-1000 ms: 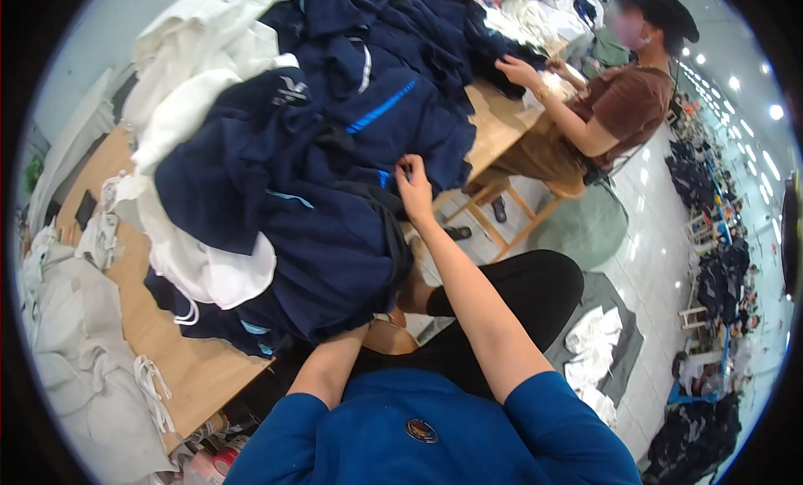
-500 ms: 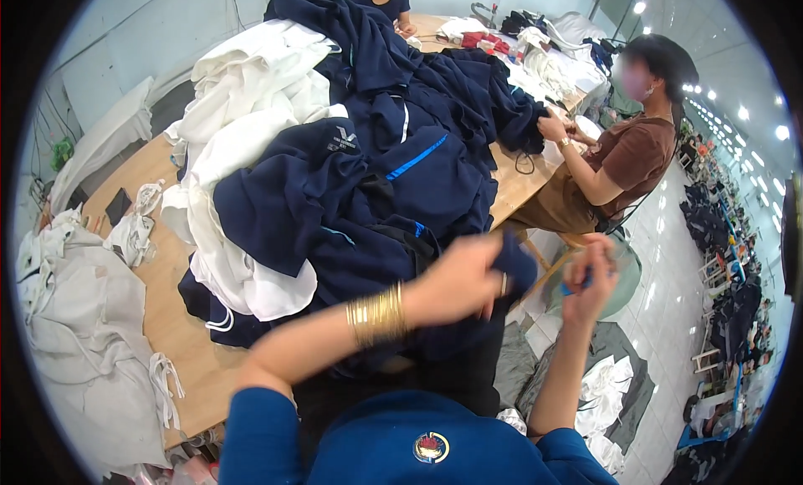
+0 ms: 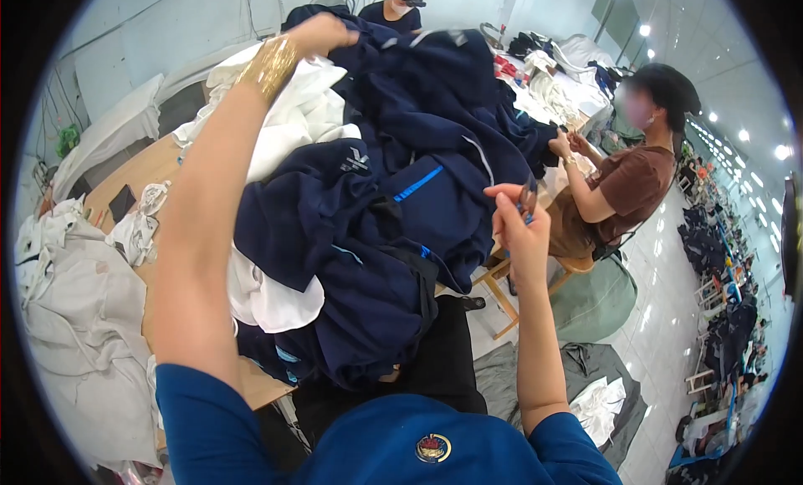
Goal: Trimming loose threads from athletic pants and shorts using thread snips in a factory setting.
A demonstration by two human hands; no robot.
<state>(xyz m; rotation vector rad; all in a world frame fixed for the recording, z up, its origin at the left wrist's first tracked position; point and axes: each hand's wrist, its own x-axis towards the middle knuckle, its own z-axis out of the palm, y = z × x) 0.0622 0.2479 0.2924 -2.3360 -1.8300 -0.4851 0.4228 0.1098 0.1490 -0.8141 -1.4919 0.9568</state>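
My left hand reaches to the far top of a heap of navy garments, its fingers closed on navy cloth there. The fingertips are partly lost against the fabric. In front of the heap's right side my right hand is raised and closed on a pair of small thread snips, blue and dark, pointing upward. Under my left arm and beside the navy heap lie white garments. One navy piece carries a bright blue stripe.
A wooden table bears the heap. Pale cloth hangs at the left. A person in brown handles navy cloth at the right; another person sits at the back. A grey sheet with white cloth lies on the floor.
My left hand has moved from the near front, where it held navy cloth, up to the far top of the heap. My right hand has shifted left and slightly upward with the snips.
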